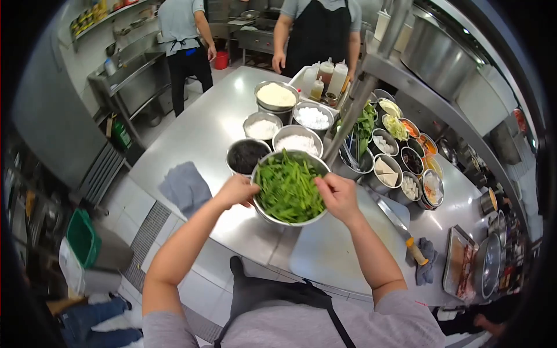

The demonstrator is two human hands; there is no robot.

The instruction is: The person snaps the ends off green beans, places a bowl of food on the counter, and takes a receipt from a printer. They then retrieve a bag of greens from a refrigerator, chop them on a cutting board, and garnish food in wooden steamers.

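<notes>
A round metal bowl full of cut green leaves is held between my two hands over the steel counter's front edge. My left hand grips its left rim, and my right hand grips the right rim with the thumb on top. Just behind stand metal bowls of white powder and of something black. Below and to the right of the bowl lies a pale cutting board. A knife with a yellow handle rests near the board's right side, beside a dark cloth.
A grey cloth lies on the steel counter at left. Squeeze bottles stand at the back. Ingredient tubs and a shelf post are at right. Two people stand beyond the counter. A meat tray sits far right.
</notes>
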